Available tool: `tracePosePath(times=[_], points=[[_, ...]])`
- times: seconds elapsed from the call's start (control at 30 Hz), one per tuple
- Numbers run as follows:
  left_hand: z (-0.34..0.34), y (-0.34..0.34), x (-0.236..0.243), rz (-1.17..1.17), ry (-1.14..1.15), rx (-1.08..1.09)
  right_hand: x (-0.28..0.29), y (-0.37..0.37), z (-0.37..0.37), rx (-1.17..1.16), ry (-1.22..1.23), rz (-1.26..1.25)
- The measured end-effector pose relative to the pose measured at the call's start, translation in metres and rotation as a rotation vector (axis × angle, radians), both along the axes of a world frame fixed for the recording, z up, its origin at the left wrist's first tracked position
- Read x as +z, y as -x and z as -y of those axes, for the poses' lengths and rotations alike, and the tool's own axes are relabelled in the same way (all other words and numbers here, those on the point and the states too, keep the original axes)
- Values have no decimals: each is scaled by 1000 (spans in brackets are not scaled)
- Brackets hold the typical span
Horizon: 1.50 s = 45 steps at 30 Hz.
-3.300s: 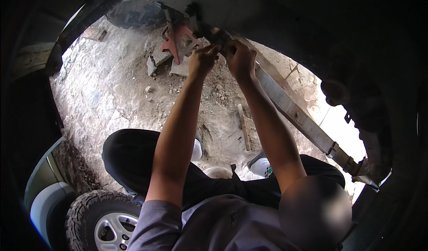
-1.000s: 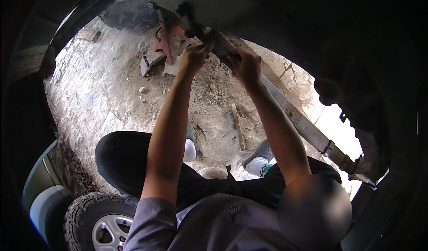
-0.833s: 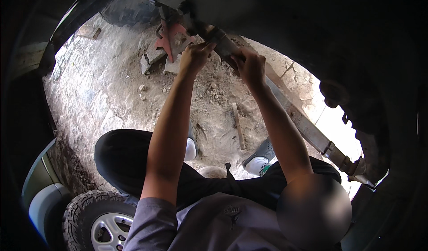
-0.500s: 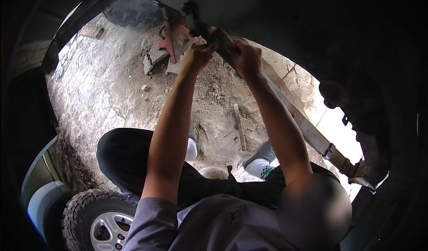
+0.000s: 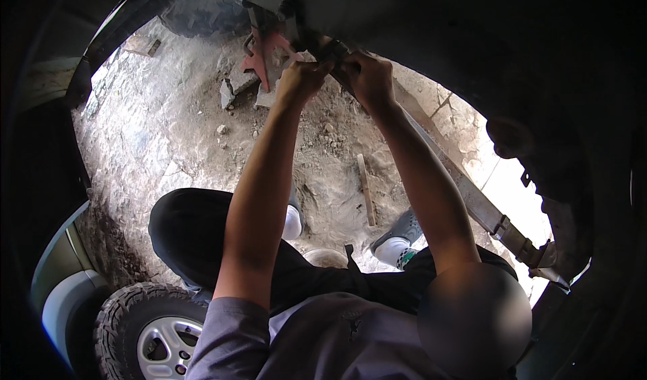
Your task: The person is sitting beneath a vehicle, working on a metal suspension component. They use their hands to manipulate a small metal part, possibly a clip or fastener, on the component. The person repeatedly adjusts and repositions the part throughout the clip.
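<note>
Both my arms reach up to a long metal leaf spring, which slants from the dark underside of a vehicle down to the lower right. My left hand is closed at the near side of the spring's upper end, thumb and fingers pinched together. Just to its right, my right hand is also closed, its fingers curled in against the same dark metal. The fingertips of both hands nearly meet. Whatever they pinch is hidden by the fingers and the shadow.
A red jack stand stands beyond my left hand, by broken stone pieces. A wooden stick lies on the dirt floor. At lower left sits a wheel; another tyre is at the far end. Dark bodywork hangs overhead.
My right hand has moved slightly up and left, and my left hand slightly right, bringing them closer together. The whole view has shifted a little.
</note>
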<state>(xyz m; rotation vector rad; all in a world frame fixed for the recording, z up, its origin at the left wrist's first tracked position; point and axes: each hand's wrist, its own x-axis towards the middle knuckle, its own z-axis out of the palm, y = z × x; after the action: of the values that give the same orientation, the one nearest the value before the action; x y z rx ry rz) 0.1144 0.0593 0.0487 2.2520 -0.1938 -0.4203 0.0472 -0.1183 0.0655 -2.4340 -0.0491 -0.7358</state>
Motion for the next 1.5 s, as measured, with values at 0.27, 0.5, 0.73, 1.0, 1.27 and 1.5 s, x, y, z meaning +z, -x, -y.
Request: tracePosePath(times=[0.27,0.5,0.73,1.0,1.27,1.5], points=[[-2,-1,-10,-59,32,33,3,47,19,-41,-17,-257],[0,-16,-27,131,-129,-74,-5,9,7,-6,-52,-65],[3,-2,-10,26,-13,2,-1,24,10,-33,-37,-150],[5,-7,-34,193,-17,-17,5,53,16,-87,-69,-262],[8,-3,-37,94,169,3,2,4,-4,-68,-72,-53],[1,10,-27,107,266,105,0,57,17,-80,-54,-305]])
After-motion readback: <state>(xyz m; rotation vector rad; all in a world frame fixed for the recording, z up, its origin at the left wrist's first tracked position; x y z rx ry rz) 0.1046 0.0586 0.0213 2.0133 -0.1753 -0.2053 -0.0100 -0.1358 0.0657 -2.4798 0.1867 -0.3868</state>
